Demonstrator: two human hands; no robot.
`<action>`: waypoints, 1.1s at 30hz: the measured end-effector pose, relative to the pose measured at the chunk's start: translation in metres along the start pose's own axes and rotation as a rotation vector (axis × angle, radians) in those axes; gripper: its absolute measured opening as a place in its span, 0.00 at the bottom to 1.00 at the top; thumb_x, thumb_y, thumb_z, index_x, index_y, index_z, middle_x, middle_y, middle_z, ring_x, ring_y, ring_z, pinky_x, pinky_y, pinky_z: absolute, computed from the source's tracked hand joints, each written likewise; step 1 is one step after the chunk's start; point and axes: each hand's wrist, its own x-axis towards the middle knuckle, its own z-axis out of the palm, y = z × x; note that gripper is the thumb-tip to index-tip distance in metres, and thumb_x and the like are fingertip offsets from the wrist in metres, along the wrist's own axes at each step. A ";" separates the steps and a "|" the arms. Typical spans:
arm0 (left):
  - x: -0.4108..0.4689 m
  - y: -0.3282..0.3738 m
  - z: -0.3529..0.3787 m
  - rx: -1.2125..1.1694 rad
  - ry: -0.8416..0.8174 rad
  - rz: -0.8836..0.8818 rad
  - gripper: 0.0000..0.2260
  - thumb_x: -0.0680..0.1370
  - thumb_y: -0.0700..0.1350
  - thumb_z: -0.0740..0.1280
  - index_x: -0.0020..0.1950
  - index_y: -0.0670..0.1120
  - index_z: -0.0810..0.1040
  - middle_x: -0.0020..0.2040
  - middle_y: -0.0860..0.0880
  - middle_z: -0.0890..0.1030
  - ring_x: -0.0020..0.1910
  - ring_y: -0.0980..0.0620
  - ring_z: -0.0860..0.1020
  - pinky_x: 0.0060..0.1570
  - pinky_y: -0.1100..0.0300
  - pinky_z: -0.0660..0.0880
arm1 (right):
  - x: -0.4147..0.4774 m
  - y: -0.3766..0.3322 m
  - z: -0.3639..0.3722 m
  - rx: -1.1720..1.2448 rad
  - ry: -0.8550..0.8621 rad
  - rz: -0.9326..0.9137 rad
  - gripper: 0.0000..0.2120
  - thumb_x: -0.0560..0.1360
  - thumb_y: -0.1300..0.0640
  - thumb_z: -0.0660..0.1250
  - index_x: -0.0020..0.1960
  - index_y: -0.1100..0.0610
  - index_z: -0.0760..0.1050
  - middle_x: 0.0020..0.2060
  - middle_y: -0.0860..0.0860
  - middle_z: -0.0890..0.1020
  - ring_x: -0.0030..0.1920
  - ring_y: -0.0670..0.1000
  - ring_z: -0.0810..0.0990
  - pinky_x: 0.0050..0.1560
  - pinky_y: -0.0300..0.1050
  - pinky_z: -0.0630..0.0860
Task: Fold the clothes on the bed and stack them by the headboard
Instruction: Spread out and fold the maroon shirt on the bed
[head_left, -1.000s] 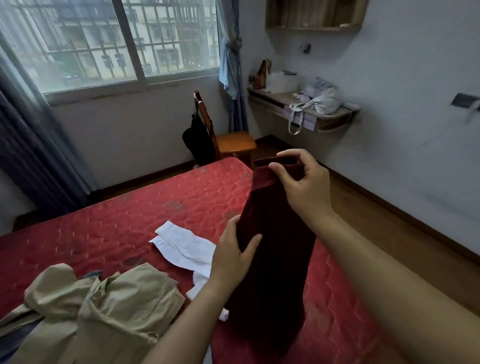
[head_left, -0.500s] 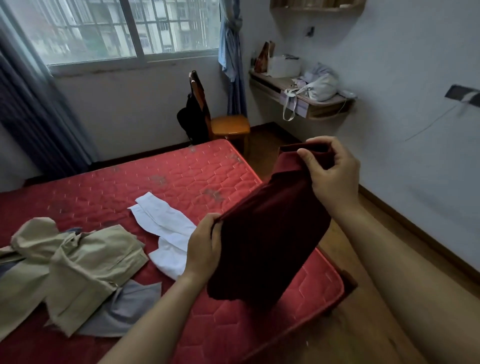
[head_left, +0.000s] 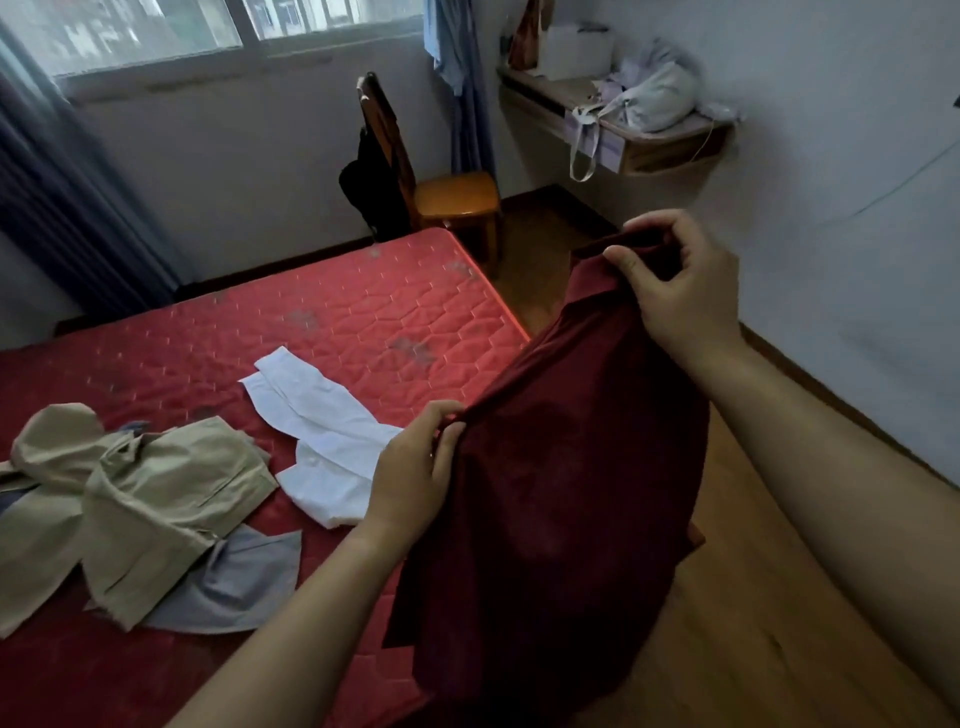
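Observation:
A dark red garment (head_left: 561, 493) hangs in the air over the bed's right corner, held by both hands. My right hand (head_left: 680, 291) pinches its upper end, raised to the right. Lower down, my left hand (head_left: 415, 467) grips its left edge. On the red quilted mattress (head_left: 363, 322) lie a white garment (head_left: 322, 426), a crumpled beige garment (head_left: 140, 493) and a grey piece (head_left: 244, 582) partly under the beige one. No headboard is in view.
A wooden chair (head_left: 447, 192) with a black bag hung on it stands past the bed's far corner. A wall shelf (head_left: 623, 130) with bags is on the right wall. Wooden floor (head_left: 779, 623) runs along the bed's right side. Window and curtains are behind.
The view has tilted down and shifted right. My right hand has carried the garment's top end to the right, and my left hand has gathered the garment's left edge, tilting the cloth.

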 end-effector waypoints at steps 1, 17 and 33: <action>0.005 -0.013 0.012 0.000 -0.032 -0.030 0.08 0.79 0.41 0.63 0.54 0.53 0.74 0.42 0.65 0.77 0.42 0.64 0.77 0.43 0.73 0.70 | 0.002 0.019 0.013 -0.029 -0.039 0.026 0.12 0.72 0.48 0.69 0.53 0.50 0.75 0.44 0.41 0.77 0.44 0.32 0.75 0.47 0.26 0.71; 0.154 -0.381 0.233 0.068 -0.067 -0.564 0.11 0.78 0.45 0.63 0.60 0.53 0.71 0.45 0.58 0.78 0.46 0.55 0.78 0.45 0.60 0.72 | 0.058 0.418 0.378 -0.181 -0.395 0.350 0.21 0.72 0.45 0.69 0.59 0.56 0.72 0.51 0.49 0.77 0.52 0.47 0.75 0.50 0.32 0.67; 0.072 -0.543 0.275 0.702 -0.141 -0.839 0.18 0.77 0.56 0.59 0.67 0.59 0.69 0.74 0.53 0.59 0.74 0.49 0.52 0.64 0.31 0.51 | -0.172 0.505 0.464 -0.452 -0.781 0.368 0.29 0.75 0.36 0.54 0.71 0.48 0.63 0.73 0.52 0.58 0.73 0.56 0.53 0.69 0.67 0.51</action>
